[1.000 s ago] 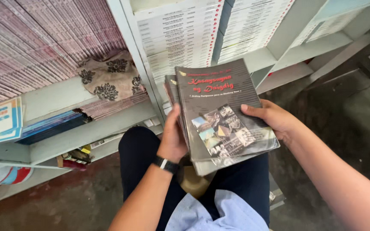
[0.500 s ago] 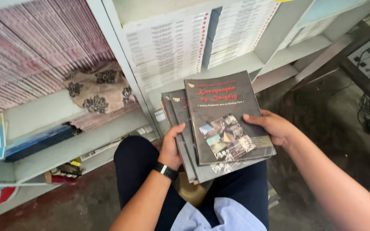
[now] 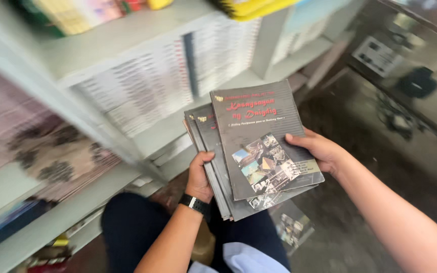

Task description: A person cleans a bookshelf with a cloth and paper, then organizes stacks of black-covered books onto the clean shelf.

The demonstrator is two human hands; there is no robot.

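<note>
A small stack of grey paperback books (image 3: 259, 136) with a photo collage on the top cover is held in front of me, above my lap. My left hand (image 3: 200, 176), a black watch on its wrist, grips the stack's left edge from below. The right edge of the top book is under the thumb of my right hand (image 3: 319, 150), fingers beneath it. The top book lies slightly askew over the ones under it.
A pale shelf unit (image 3: 127, 35) full of thin white-spined booklets (image 3: 142, 96) stands ahead. A patterned cloth (image 3: 56, 156) lies on a lower shelf at left. Another book (image 3: 292, 227) lies on the dark floor by my knee. Cables and a dark object (image 3: 405, 101) sit at right.
The camera has swung up and to the right, blurring the shelves. The stack of books stays in both hands, now nearer the middle of the view.
</note>
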